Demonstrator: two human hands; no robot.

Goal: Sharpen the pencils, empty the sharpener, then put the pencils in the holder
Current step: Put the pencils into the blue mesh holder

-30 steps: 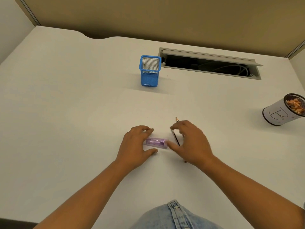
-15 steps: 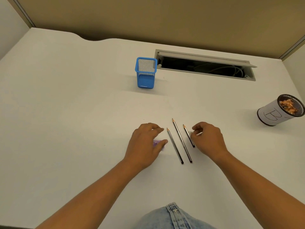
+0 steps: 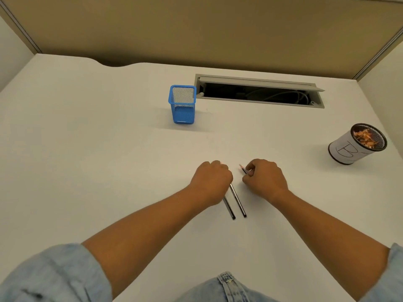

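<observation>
1. Head view, the bench: one white bench [image 3: 87, 149] carries everything, with one long open grey cable slot [image 3: 259, 92] set into its far side.
2. Head view, containers: one blue square wire-mesh pencil holder [image 3: 182, 104] stands upright just left of the slot, with nothing visible inside it. One round white-wrapped cup with a black mesh rim [image 3: 357, 143], marked with a handwritten letter, stands well apart at the right and holds orange-brown shavings.
3. Head view, pencils: three dark pencils show. Two long dark pencils [image 3: 237, 201] lie side by side on the bench, close but apart, their far ends hidden under the left hand. One short dark pencil [image 3: 243, 170] points away and to the left, its sharpened tip clear of the fingers.
4. Head view, hands: the left hand [image 3: 212, 182] is curled into a fist, knuckles up, resting over the two pencils; what it encloses cannot be told. The right hand [image 3: 265, 180] is pinched closed around the short pencil.
5. Head view, the sharpener: it is not visible.
6. Head view, clothing: two light blue denim sleeves [image 3: 54, 277] are rolled back to the elbows.
</observation>
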